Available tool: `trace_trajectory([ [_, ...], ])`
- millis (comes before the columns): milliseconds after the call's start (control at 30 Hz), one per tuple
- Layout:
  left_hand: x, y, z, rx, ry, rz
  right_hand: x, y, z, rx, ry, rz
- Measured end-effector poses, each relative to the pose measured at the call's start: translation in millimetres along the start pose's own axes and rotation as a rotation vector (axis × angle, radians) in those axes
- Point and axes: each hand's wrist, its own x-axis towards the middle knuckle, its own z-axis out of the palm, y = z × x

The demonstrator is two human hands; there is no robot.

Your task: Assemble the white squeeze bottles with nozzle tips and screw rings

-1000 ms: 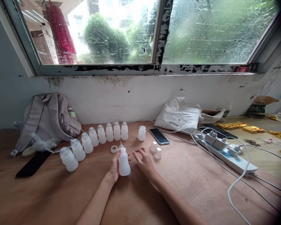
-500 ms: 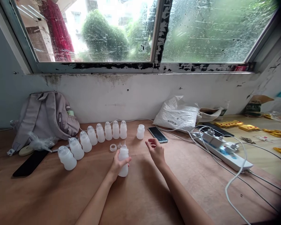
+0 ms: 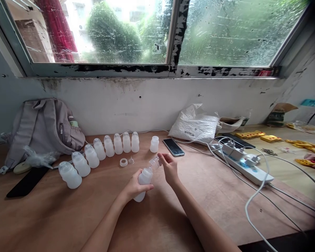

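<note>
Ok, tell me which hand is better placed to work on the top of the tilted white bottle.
Right. The right hand already has its fingers at the bottle top, while the left hand is wrapped around its body.

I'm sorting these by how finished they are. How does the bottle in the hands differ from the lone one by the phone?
The held bottle is tilted in the left hand, the right hand at its top; the lone bottle stands upright, untouched. The held one bears a clear top; the lone one looks open. Both are white and translucent.
</note>
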Motion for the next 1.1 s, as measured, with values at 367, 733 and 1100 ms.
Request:
trace_trajectory([
  [367, 0.9, -6.4, 1.8, 0.025, 0.012, 0.012, -15.2, -3.8, 13.3, -0.084, -0.175, 0.032],
  [733, 3.0, -11.2, -3.4, 0.031, 0.038, 0.016, -27.2, 4.9, 35.6, -0.116, -0.032, -0.058],
  [1100, 3.7, -9.8, -4.0, -0.031, 0.080, 0.023, -23.3, -0.6, 19.7, -0.279, -0.274, -0.119],
])
